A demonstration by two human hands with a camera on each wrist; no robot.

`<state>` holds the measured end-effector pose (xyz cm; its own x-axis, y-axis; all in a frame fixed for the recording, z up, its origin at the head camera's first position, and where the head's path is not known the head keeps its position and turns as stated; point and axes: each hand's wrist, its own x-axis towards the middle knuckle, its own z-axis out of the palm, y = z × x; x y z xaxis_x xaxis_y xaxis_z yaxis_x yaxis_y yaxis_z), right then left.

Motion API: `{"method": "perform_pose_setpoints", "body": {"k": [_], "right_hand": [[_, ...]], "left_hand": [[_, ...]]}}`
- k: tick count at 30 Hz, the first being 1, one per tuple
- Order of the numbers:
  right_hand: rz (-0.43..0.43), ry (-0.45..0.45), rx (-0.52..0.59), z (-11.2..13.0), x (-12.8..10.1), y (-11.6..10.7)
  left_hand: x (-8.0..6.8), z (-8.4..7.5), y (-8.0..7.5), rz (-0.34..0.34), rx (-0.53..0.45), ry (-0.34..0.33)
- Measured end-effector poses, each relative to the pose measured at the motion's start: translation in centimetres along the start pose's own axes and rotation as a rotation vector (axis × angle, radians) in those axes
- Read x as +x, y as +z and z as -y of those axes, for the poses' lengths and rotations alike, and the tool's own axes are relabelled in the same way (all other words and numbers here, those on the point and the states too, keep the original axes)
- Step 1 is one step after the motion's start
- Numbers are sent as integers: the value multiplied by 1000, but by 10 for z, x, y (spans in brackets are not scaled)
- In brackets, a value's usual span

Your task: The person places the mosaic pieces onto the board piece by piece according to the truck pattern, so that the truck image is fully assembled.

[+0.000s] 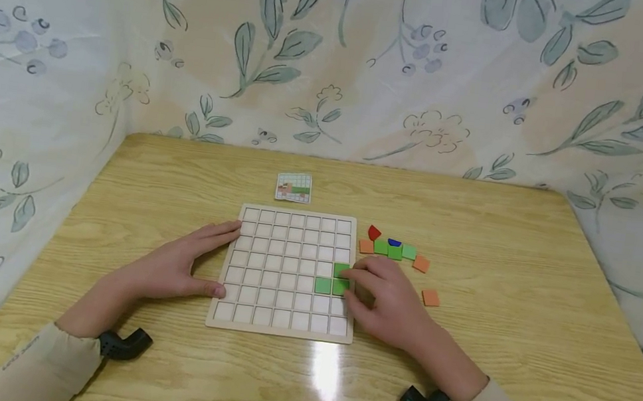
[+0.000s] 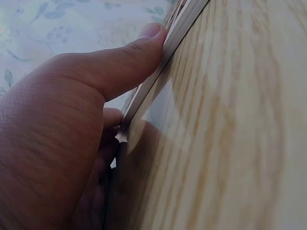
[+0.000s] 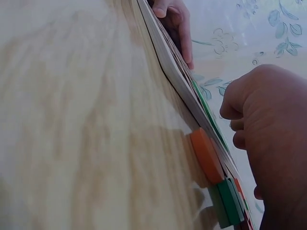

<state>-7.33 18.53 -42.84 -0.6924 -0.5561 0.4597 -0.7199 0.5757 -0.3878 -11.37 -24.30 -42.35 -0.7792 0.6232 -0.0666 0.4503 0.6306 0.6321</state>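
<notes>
My left hand (image 1: 171, 269) rests against the left edge of a pale wooden grid board (image 1: 278, 331), thumb on the near part and fingertips on the far part. In the left wrist view the thumb (image 2: 136, 55) lies on the board's rim. At the right edge, my right hand (image 1: 387, 299) has its fingertips at two green tiles (image 1: 339, 287), one above the other in the last column. A lighter green tile (image 1: 323, 286) sits in the cell to their left. In the right wrist view the right hand's fingers (image 3: 233, 103) are bent above the board, with no piece visible between them.
Right of the board lie several loose pieces: green tiles (image 1: 395, 252), orange tiles (image 1: 421, 264), a red piece (image 1: 374, 232) and a blue piece (image 1: 394, 242). One orange tile (image 1: 430, 298) lies nearer the right forearm. A pattern card (image 1: 293, 187) lies behind the board.
</notes>
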Motion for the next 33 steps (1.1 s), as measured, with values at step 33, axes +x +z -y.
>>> {"method": "perform_pose_setpoints", "body": {"k": [33], "right_hand": [[-67,77,-51,-12,-46,-26]], "left_hand": [[1,0,-1,-17,-4,24]]}}
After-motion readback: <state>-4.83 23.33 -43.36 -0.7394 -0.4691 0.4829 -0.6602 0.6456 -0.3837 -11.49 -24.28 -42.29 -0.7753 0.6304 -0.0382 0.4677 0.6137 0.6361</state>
